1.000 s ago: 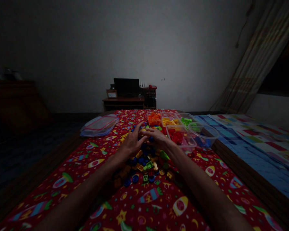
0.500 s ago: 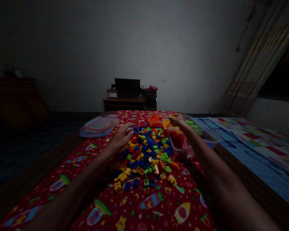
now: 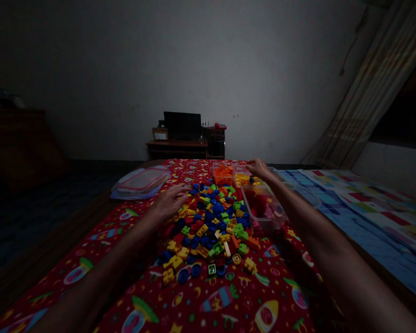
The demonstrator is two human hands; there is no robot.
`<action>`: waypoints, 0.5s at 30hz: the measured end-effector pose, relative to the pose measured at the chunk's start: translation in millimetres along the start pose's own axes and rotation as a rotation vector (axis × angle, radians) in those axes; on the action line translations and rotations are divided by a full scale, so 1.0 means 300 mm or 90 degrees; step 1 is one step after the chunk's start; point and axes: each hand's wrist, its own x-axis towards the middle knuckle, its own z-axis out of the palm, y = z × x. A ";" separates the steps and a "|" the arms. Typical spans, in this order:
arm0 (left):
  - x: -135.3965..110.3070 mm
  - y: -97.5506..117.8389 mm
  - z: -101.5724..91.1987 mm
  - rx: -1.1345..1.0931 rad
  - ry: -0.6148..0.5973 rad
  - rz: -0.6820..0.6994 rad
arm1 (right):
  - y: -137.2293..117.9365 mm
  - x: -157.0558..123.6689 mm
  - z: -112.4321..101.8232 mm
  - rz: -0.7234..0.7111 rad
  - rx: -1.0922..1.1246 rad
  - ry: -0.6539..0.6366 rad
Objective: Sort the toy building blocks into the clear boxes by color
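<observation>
A heap of small plastic bricks (image 3: pixel 211 222) in blue, yellow, green, red and orange lies on a red patterned cloth (image 3: pixel 208 296). My left hand (image 3: pixel 169 202) rests at the heap's left edge, palm down, fingers spread. My right hand (image 3: pixel 258 168) is stretched out over the clear box of yellow bricks (image 3: pixel 244 178), fingers curled; whether they hold a brick is too dark to tell. Beside that box stand a box of orange bricks (image 3: pixel 223 174) and, nearer, a box of red bricks (image 3: pixel 263 208).
Clear lids with a red rim (image 3: pixel 142 181) lie at the cloth's left. A checked mat (image 3: pixel 367 203) lies to the right. A low wooden desk with a dark screen (image 3: pixel 182 134) stands at the far wall. The room is dim.
My hands were together over the heap. The right hand moved away to the yellow box at the back; the left drew back to the heap's left edge.
</observation>
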 end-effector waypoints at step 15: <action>-0.022 -0.019 -0.010 0.172 -0.100 0.039 | 0.066 -0.004 -0.061 0.000 -0.319 -0.097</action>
